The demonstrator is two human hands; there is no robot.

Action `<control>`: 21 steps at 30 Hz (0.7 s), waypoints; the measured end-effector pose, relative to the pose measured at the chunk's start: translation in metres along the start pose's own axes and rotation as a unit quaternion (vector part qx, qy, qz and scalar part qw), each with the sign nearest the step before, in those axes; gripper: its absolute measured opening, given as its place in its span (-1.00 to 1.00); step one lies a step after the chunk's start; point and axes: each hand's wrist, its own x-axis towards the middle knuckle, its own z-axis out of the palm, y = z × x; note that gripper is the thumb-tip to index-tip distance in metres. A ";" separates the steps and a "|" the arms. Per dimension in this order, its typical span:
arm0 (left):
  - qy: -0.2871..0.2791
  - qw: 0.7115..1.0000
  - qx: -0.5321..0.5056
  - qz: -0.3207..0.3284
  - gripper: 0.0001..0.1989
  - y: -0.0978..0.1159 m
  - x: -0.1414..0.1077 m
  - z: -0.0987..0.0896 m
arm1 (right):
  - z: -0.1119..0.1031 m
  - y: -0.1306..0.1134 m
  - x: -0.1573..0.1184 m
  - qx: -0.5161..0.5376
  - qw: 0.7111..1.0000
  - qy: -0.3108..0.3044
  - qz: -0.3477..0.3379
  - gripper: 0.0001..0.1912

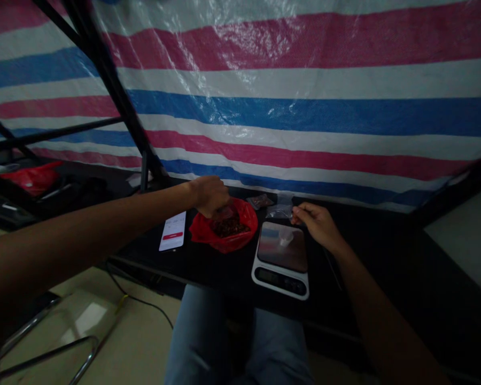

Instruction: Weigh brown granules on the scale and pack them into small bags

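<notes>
My left hand [211, 197] reaches over a red plastic bag [240, 240], its fingers curled downward. A small see-through thing [224, 213] shows under the fingers, too blurred to name. Dark reddish-brown small pieces [229, 227] lie inside the open bag. Behind the scale, my right hand [315, 219] has its thumb and fingers pinched together at the right edge of a clear plastic bag [279, 210]. Just in front of that hand is a white kitchen scale [280, 280] with a shiny metal plate [282, 246]; its display is unreadable.
A second clear bag [260, 201] with reddish pieces lies behind the red bag. A lit phone [173, 232] rests left of it on the black table [216, 272]. Black metal bars [116, 96] and a striped sheet [304, 117] stand behind. Another red bag [32, 179] sits far left.
</notes>
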 end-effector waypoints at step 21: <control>0.011 0.999 0.000 0.032 -0.68 -0.002 0.002 0.005 | -0.002 -0.007 -0.004 -0.020 0.999 -0.028 -0.032 -0.61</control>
